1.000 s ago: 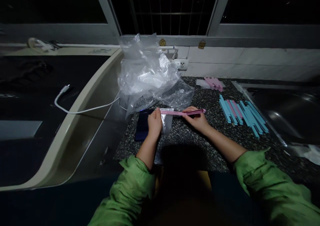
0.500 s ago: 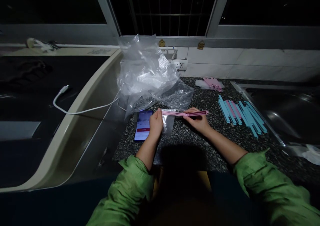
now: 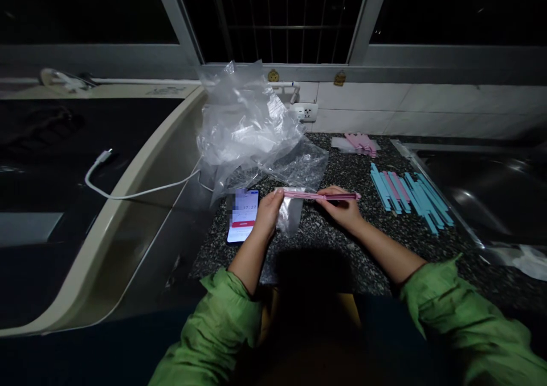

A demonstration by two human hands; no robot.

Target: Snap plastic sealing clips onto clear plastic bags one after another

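My left hand [image 3: 268, 211] and my right hand [image 3: 344, 208] together hold a long pink strip [image 3: 314, 195] level above the speckled dark counter [image 3: 325, 249]. The left fingers pinch its left end along with a small clear plastic sleeve [image 3: 290, 215] that hangs down from it. The right fingers are closed around the strip's right part. A lit phone [image 3: 243, 222] lies flat on the counter just left of my left hand.
A heap of crumpled clear plastic bags [image 3: 250, 130] sits behind the phone. Several blue and pink strips [image 3: 408, 193] lie to the right, more pink ones [image 3: 361, 143] near the wall. A steel sink [image 3: 487, 187] is at right; a white cable [image 3: 128, 189] lies across the left basin.
The phone's dark screen has lit up. Both hands stayed on the pink strip, and the view drifted slightly.
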